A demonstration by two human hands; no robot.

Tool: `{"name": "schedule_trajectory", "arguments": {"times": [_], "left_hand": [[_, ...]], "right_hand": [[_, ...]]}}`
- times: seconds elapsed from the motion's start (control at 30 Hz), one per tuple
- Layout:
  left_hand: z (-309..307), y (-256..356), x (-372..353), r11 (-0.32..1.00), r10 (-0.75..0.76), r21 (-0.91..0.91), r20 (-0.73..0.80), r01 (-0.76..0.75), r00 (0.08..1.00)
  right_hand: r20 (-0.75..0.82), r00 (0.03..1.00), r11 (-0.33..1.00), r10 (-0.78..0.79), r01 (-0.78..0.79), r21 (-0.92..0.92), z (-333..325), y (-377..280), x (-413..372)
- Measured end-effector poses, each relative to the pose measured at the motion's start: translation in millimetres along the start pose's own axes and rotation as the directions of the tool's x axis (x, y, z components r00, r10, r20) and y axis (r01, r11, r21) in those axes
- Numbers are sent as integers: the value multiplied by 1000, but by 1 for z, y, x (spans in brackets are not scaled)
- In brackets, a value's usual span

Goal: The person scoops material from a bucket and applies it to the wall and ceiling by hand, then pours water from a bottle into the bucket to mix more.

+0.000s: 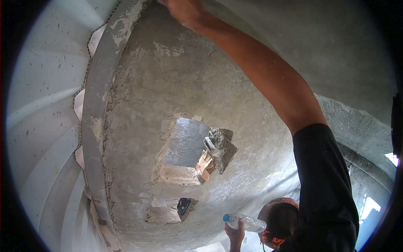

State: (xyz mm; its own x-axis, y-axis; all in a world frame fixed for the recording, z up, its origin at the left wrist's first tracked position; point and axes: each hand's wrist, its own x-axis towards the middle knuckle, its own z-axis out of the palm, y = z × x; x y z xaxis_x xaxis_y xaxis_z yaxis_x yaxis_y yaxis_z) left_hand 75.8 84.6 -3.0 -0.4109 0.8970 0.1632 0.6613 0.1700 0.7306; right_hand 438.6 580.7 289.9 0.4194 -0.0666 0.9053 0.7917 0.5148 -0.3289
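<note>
My right arm, in a black sleeve, reaches up across the view from the lower right. My right hand (184, 11) is at the top edge against the grey plastered wall (163, 80); its fingers are blurred and cut off, so what they hold is hidden. My left hand does not show. Near the bottom, a smaller hand (236, 236), seemingly another person's, grips a clear plastic bottle (251, 223) with a blue cap. Beside the bottle's base is a dark round shape (280, 218) with a reddish-brown edge and bright orange below; I cannot make out what it is.
A rectangular opening (178, 174) in the wall has a rough broken hole (224, 147) at its right, with brick pieces (204, 165). Below lies a smaller recess (163, 214) holding a dark object (183, 206). Corrugated sheeting (46, 113) and a grey beam (94, 117) run along the left.
</note>
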Motion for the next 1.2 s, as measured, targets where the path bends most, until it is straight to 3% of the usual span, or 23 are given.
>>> {"name": "schedule_trajectory", "arguments": {"times": [0.1,0.13,0.2,0.23,0.3,0.33,0.4,0.43,0.5,0.53,0.6,0.63,0.7,0.73,0.8,0.93,1.0,1.03,1.1,1.2], "left_hand": [[-3,-9,2,998,65,-6,63,-64,996],[-5,-17,4,998,56,7,61,-57,997],[-4,-24,6,998,50,26,61,-52,997],[-3,-22,5,999,45,10,54,-46,998],[-4,-19,4,999,36,-7,46,-35,998],[-5,-18,5,998,60,30,50,-61,997],[-2,-14,4,994,80,67,55,-83,995],[-1,-9,3,996,63,64,50,-66,997],[0,-9,1,998,41,51,40,-43,998],[1,-15,2,999,26,45,37,-27,999],[1,-16,1,999,11,40,37,-13,999],[2,-12,2,1000,27,7,47,-27,999],[3,-12,4,999,44,-24,58,-42,997],[3,-15,4,998,40,-49,63,-37,997],[3,-17,4,997,37,-75,66,-32,997],[1,-16,2,996,61,-70,61,-57,996],[2,-11,1,997,45,-71,60,-40,997],[3,-2,1,997,42,-60,75,-38,996],[4,0,1,998,40,-49,92,-36,995],[4,0,0,996,81,-44,86,-78,993]], "right_hand": [[115,984,988,-135,143,-66,-12,-16,-22],[107,985,987,-134,142,-72,-13,-16,-27],[-1,945,945,-326,325,-41,-17,-12,-36],[-4,947,946,-322,321,-42,-19,-8,-37],[-21,999,999,-32,31,-41,-23,0,-33],[-19,999,999,-34,33,-39,-24,1,-25],[28,971,960,235,-237,149,-21,1,-6],[29,970,959,241,-242,148,-11,5,-3],[-45,998,998,52,-51,28,3,4,5],[-43,998,998,48,-47,29,3,2,2],[162,977,985,-136,151,-83,1,-4,-9],[161,977,984,-139,154,-87,-3,-4,-15],[-12,964,963,-267,267,35,-9,-3,-27],[-11,964,963,-267,267,34,-11,-1,-29],[68,995,971,-70,84,-225,-11,2,-27],[-98,991,993,-92,84,-86,-11,-1,-6],[227,974,987,2,33,-154,-10,-16,-3],[227,974,988,3,32,-151,-6,-21,-9],[-72,943,946,-324,324,-4,-3,-31,-22],[-54,954,948,-295,300,105,-16,-35,-39]]}}
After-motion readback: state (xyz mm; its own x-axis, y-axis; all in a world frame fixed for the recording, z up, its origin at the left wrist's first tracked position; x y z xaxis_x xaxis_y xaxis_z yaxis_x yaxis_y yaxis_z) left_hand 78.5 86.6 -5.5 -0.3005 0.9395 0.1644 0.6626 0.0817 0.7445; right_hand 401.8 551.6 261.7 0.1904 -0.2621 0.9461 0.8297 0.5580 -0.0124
